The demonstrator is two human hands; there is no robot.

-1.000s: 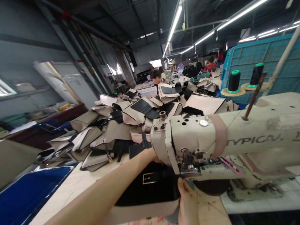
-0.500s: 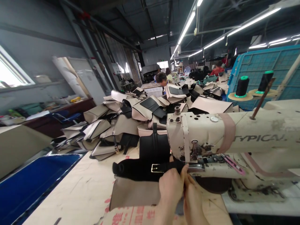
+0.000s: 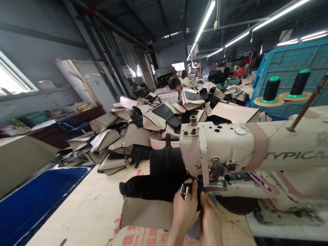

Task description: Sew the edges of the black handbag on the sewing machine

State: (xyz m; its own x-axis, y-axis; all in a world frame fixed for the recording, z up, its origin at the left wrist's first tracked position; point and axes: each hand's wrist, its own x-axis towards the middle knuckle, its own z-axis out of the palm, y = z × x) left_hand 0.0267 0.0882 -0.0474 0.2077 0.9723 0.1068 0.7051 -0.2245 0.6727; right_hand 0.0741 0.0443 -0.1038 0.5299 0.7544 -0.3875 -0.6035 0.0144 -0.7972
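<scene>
My left hand (image 3: 185, 206) is closed around a black strap whose metal buckle (image 3: 185, 191) stands up between its fingers. Close beside it, my right hand (image 3: 210, 215) has its fingers pinched on the black leather (image 3: 200, 195) by the sewing area. Both hands are just in front of the head of a cream sewing machine (image 3: 225, 143); the needle and the exact stitching spot are hidden. Spread out left of the hands is a bag piece with a black flap (image 3: 153, 186) and a grey-beige panel (image 3: 146, 213). A black panel (image 3: 164, 162) rises behind it.
Beige-and-black bags (image 3: 133, 133) lie in a large heap behind the wooden table (image 3: 74, 201). A blue-lined bin (image 3: 38, 201) stands at left. Thread spools (image 3: 272, 89) and a blue crate (image 3: 289, 65) are at right. A person (image 3: 175, 83) is beyond the heap.
The buckle lay flat, pointing left of my hands; now my left hand has folded it upright among its fingers. My right hand has moved slightly apart from the left. The view has shifted a little.
</scene>
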